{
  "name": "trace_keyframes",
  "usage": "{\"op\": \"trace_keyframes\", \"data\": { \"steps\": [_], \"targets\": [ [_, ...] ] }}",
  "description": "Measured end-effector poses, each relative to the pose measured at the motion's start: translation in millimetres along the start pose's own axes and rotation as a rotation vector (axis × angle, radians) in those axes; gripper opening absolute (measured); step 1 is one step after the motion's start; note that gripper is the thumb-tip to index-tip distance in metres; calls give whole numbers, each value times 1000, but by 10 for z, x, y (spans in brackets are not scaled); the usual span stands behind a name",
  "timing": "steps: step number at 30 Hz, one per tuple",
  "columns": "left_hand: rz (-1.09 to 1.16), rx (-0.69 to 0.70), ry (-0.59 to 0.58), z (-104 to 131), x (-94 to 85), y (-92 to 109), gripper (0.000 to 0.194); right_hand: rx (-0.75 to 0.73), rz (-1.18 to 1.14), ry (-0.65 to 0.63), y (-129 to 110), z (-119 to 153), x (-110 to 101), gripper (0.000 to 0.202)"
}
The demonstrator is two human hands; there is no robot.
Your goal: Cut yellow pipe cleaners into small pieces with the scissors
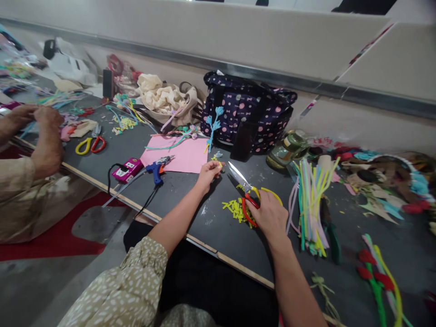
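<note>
My left hand (208,176) is pinched at the middle of the dark table, with a small yellow piece at its fingertips. In my right hand (270,213) are scissors (251,195) with one red and one yellow handle, their blades pointing up and left toward my left hand. Below the blades lies a pile of short yellow-green pieces (237,210). Beyond my left hand lies a pink sheet (190,156) with a teal stem across it. A blue pipe-cleaner flower (213,127) stands against a dark patterned bag (235,109).
A blue glue gun (156,171) and a purple box (127,170) lie to the left. Another person's hands (47,117) are at far left, near other scissors (91,143). On the right are a pipe-cleaner bundle (311,204), a glass jar (288,149) and red flowers (374,272).
</note>
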State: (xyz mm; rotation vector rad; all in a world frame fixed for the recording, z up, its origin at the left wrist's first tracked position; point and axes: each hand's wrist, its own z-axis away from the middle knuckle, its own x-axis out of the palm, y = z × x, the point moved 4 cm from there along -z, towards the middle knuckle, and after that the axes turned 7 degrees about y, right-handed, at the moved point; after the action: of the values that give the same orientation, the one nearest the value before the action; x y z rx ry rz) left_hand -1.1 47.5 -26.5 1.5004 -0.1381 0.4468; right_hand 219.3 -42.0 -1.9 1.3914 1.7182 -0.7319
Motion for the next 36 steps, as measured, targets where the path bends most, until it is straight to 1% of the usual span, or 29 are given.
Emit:
{"op": "trace_keyframes", "data": {
  "steps": [3,5,8,13,23,29,36],
  "targets": [
    [100,-114,12,-38,-36,-46,25,14,-79,71,13,1,-2,47],
    [171,-174,-16,-42,-30,-53,27,17,-160,104,9,-1,-12,47],
    [242,-219,-76,-30,-7,-47,27,9,-253,121,-11,-1,-25,46],
    [275,-226,-142,-15,19,-55,24,-2,-276,93,-29,4,-12,47],
    [270,-260,-184,14,34,-77,27,-16,-265,88,-24,12,-3,47],
    [311,-278,-230,15,56,-91,26,-34,-265,88,-8,22,24,47],
    [331,-303,-250,45,86,-71,24,-35,-297,97,0,16,19,47]
  ]
}}
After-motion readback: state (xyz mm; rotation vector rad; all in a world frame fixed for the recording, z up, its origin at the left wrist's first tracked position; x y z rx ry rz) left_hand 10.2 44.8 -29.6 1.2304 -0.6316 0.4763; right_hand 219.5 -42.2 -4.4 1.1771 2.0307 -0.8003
